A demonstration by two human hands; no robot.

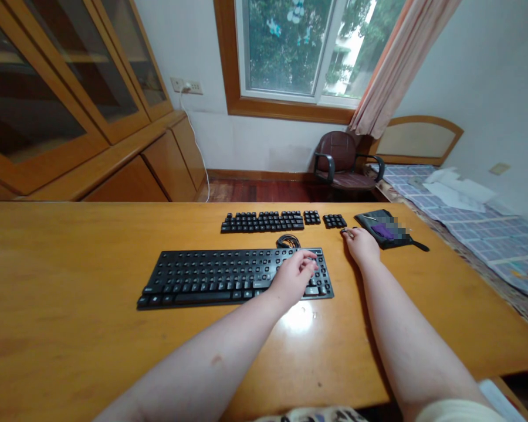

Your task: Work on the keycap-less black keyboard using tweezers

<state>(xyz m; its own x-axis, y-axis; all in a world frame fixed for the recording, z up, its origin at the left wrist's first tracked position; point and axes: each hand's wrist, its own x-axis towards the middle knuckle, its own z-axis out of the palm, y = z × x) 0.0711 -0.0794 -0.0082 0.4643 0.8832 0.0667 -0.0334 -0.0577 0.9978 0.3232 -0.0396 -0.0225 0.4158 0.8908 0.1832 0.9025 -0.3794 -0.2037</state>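
Kbd (220,275) on desk (70,264); 3 keycap grps (263,221) behind it; pouch (385,230) to their R.

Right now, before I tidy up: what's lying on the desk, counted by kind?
Black keyboard: 1
Groups of loose black keycaps: 3
Coiled black cable: 1
Black pouch: 1
Total: 6
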